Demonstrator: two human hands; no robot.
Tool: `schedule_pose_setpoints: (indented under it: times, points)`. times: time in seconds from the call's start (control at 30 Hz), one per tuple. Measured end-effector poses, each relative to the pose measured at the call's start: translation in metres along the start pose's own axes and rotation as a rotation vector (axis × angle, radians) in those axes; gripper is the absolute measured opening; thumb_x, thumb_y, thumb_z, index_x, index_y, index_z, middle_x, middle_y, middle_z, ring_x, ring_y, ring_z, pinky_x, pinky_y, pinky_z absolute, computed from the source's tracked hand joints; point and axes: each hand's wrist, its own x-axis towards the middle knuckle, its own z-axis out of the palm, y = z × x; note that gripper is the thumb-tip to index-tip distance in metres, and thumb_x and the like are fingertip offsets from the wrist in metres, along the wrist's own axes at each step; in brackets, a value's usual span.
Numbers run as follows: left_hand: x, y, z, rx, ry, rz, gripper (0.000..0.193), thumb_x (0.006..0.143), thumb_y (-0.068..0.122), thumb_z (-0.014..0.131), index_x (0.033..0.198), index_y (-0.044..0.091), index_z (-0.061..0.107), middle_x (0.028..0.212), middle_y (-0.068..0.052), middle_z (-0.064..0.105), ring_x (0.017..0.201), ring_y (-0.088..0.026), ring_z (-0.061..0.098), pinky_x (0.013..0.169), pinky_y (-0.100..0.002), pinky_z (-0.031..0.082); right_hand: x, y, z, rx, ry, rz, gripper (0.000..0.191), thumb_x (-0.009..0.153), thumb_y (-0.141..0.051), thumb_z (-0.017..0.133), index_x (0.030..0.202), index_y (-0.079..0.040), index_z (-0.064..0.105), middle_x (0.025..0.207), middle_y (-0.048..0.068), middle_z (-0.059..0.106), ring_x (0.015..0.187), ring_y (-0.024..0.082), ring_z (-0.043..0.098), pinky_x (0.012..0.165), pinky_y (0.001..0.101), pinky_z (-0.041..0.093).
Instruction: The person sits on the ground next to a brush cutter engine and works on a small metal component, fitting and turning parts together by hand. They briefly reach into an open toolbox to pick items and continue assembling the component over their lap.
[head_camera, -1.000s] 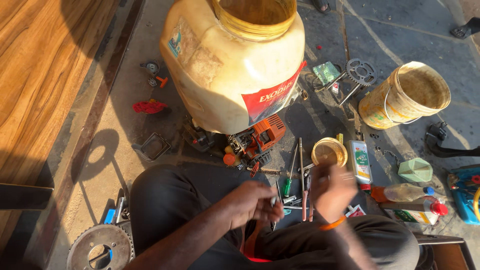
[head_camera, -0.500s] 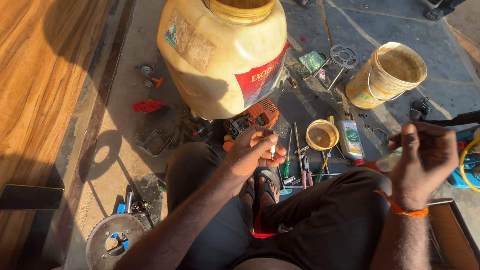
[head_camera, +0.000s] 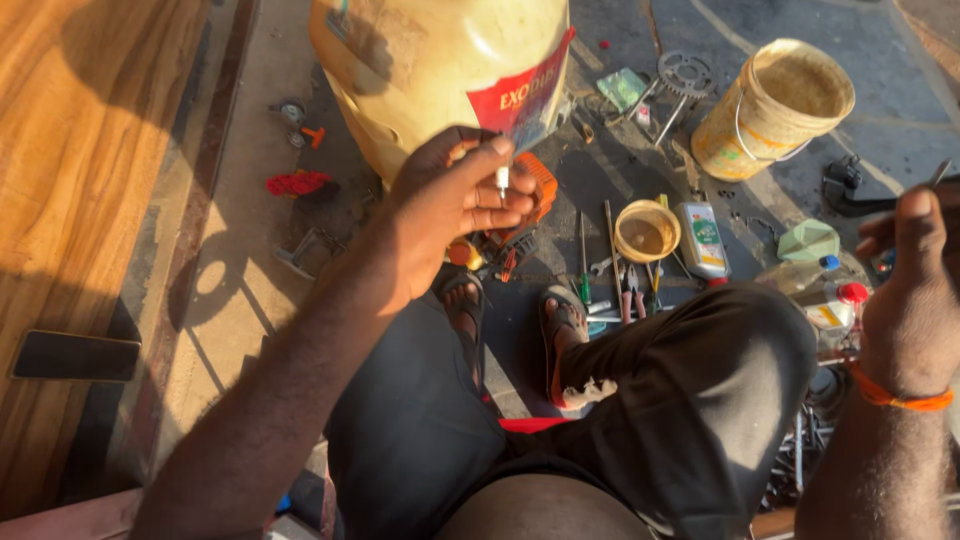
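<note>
I've lifted my left hand (head_camera: 455, 205) up in front of the big yellow jug (head_camera: 440, 60), fingers pinching a small white-tipped part (head_camera: 502, 180), while my right hand (head_camera: 910, 300) has swung out sideways, gripping a thin metal tool (head_camera: 938, 173)

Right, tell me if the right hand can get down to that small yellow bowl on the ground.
Probably yes. The right hand is raised at the right edge, holding a thin tool, and the small yellow bowl lies open ahead of the bent knee, nothing covering it. The held tool occupies the fingers, though.
</note>
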Motion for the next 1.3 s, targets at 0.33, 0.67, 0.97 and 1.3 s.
schedule_pose_setpoints:
  times: [0.33,0.67,0.97,1.3]
  points:
    - [0.049,0.021,0.032,-0.003,-0.05,0.037,0.033,0.099,0.028,0.063,0.119,0.003,0.06,0.104,-0.012,0.072,0.096,-0.024,0.076,0.087,-0.036,0.064,0.068,-0.091,0.071,0.322,-0.128,0.049,0.012,0.103,-0.011,0.07,0.104,-0.004,0.06,0.089,0.004,0.066,0.078,0.012,0.066,0.074,0.028,0.056]
    - [0.11,-0.042,0.024,-0.071,-0.119,-0.043,0.038,0.104,0.03,0.057,0.127,0.0,0.063,0.111,-0.011,0.068,0.103,-0.021,0.072,0.095,-0.039,0.062,0.125,-0.084,0.148,0.164,-0.536,0.117,0.014,0.097,-0.004,0.07,0.109,0.0,0.063,0.1,0.006,0.071,0.094,0.013,0.071,0.088,0.0276,0.06]
    - [0.12,-0.067,0.012,-0.301,-0.15,-0.352,0.038,0.103,0.019,0.058,0.134,-0.002,0.06,0.113,-0.016,0.072,0.106,-0.023,0.073,0.096,-0.036,0.062,0.103,-0.018,0.184,-0.091,-0.626,-0.096,0.022,0.092,0.001,0.074,0.113,0.001,0.067,0.11,0.012,0.075,0.099,0.017,0.074,0.084,0.031,0.06]
    - [0.123,-0.084,0.017,-0.354,-0.168,-0.45,0.039,0.105,0.021,0.052,0.133,-0.004,0.059,0.122,-0.014,0.072,0.107,-0.023,0.073,0.097,-0.04,0.061,0.096,0.006,0.195,-0.243,-0.694,-0.214,0.023,0.084,-0.005,0.082,0.103,-0.006,0.069,0.098,0.007,0.076,0.088,0.022,0.075,0.075,0.0339,0.056]
